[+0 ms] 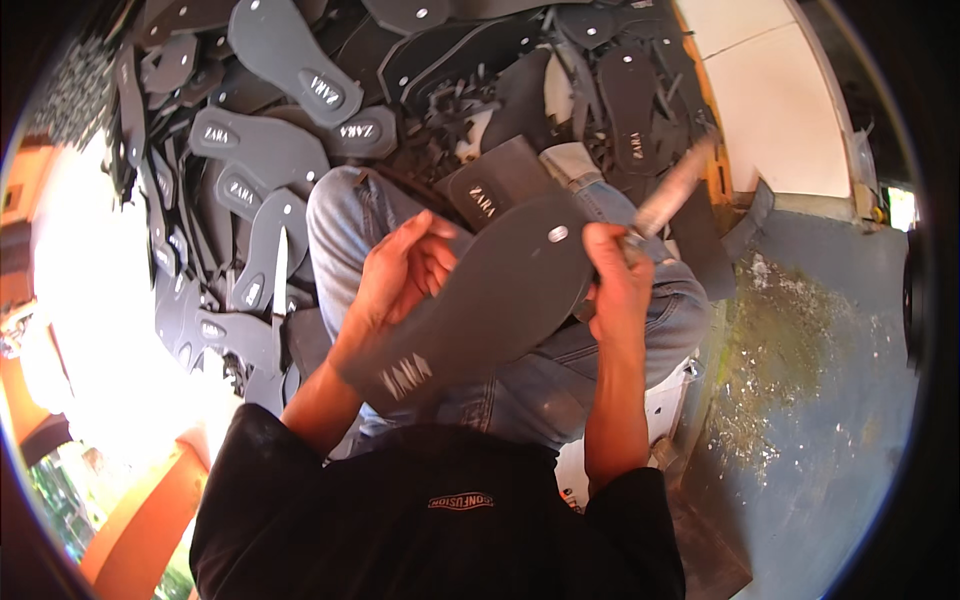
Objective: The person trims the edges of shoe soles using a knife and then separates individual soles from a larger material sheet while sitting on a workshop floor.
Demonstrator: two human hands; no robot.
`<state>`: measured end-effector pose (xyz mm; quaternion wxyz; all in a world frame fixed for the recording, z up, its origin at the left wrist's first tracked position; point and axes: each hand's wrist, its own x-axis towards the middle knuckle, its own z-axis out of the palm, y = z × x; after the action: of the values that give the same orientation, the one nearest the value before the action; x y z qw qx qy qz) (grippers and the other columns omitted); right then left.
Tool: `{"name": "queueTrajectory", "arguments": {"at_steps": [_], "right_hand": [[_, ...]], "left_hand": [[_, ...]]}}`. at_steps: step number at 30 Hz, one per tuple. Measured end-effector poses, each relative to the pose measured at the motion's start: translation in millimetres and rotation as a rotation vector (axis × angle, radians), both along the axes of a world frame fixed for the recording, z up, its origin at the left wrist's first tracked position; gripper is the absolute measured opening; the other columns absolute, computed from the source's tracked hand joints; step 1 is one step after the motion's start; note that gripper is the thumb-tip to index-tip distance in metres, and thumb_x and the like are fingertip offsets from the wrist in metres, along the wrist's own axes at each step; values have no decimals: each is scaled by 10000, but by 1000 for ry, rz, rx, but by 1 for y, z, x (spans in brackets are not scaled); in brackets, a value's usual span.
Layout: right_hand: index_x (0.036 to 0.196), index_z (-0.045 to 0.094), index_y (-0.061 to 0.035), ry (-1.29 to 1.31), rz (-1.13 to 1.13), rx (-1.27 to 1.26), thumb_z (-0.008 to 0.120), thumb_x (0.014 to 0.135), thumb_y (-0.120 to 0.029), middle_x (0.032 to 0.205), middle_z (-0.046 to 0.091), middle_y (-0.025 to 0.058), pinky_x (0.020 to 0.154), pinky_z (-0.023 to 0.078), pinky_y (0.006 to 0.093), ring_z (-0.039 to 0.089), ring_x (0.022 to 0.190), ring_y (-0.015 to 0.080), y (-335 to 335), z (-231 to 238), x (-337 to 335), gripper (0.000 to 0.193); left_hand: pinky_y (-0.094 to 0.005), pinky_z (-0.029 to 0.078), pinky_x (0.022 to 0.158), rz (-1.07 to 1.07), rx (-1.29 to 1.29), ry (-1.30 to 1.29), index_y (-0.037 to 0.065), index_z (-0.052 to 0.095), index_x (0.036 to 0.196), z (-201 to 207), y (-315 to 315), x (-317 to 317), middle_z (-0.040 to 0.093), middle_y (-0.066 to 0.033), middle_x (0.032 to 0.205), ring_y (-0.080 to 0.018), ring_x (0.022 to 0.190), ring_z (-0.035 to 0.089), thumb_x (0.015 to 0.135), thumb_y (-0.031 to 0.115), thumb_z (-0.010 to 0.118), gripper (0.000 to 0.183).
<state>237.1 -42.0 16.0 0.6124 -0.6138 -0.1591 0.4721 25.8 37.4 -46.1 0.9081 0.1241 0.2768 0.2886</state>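
Observation:
A dark grey, sole-shaped insole [505, 290] is held tilted above my lap, its broad end up and right. A small pale oval mark shows near that end, and pale lettering lies at the heel. My right hand [617, 290] is closed around a knife [677, 188] and presses its thumb at the insole's right edge. The knife's blade points up and right, smeared by motion. My left hand [402, 268] is beside the insole's left edge, fingers loosely curled and apart. The heel end passes over my left wrist.
Several similar insoles [268, 140] and dark offcuts [440, 140] are heaped ahead and left. A pointed blade [281, 265] stands out among them at left. My jeans-clad legs [340, 225] are folded below. White tiles [770, 110] and a stained blue-grey floor [840, 330] lie right.

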Motion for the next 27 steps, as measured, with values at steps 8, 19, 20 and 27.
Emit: {"name": "queueTrajectory", "arguments": {"at_steps": [8, 19, 20, 27], "right_hand": [[780, 549, -5, -250, -25, 65, 616, 891, -125, 554, 481, -47, 413, 275, 208, 384, 472, 21, -40, 0, -23, 176], [611, 475, -4, -901, 166, -512, 644, 863, -269, 472, 459, 152, 423, 356, 393, 456, 405, 293, -125, -33, -9, 402], [612, 478, -3, -897, 178, -541, 641, 862, -269, 479, 468, 163, 426, 361, 405, 473, 415, 321, -126, -33, -12, 400], [656, 522, 12, -966, 346, -463, 621, 843, -206, 561, 535, 221, 494, 402, 453, 546, 541, 432, -101, -43, -8, 303]], "left_hand": [[-247, 370, 380, 130, 182, 80, 22, 565, 987, 11, -74, 88, 592, -92, 653, -136, 441, 486, 881, 317, 600, 315], [-219, 325, 330, 162, -29, 117, 73, 601, 916, 9, -93, 92, 581, -33, 680, -102, 398, 455, 882, 264, 622, 196], [-218, 323, 331, 156, -27, 118, 72, 602, 913, 9, -93, 90, 580, -33, 673, -101, 395, 453, 881, 261, 624, 194], [-213, 315, 327, 82, 10, 216, 53, 605, 907, -3, -100, 62, 565, -39, 615, -94, 381, 445, 863, 236, 645, 193]]}}
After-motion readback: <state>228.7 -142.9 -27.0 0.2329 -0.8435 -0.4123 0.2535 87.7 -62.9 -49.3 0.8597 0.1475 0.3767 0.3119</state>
